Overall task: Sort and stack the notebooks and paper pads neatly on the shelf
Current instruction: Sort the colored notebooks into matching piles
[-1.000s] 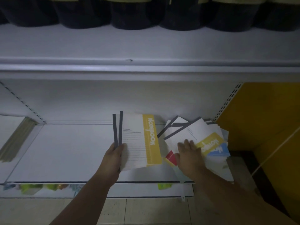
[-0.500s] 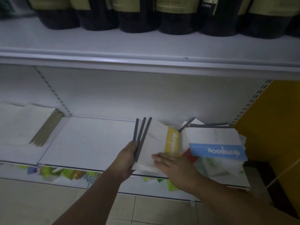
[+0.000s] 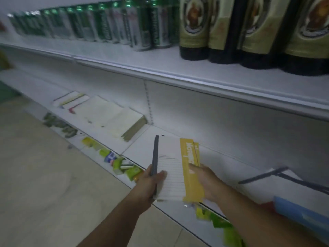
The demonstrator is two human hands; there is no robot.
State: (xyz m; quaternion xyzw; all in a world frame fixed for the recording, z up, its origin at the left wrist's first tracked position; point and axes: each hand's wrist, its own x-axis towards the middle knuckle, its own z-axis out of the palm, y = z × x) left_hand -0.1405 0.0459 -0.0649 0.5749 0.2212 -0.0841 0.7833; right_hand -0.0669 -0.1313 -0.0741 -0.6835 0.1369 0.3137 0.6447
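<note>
White shelving is stocked with cans (image 3: 138,27) and dark bottles (image 3: 194,27) on the upper shelf (image 3: 195,68), while paper pads (image 3: 110,116) are laid flat on the lower shelf (image 3: 140,148). Over that shelf's front edge a few notebooks (image 3: 170,166) are held, the dark spines gripped by curled fingers of the left hand (image 3: 148,182), the yellow edge pinched by the right hand (image 3: 206,180).

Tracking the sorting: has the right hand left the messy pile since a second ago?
Yes. The right hand moved left, off the pile, onto the held notebooks.
</note>
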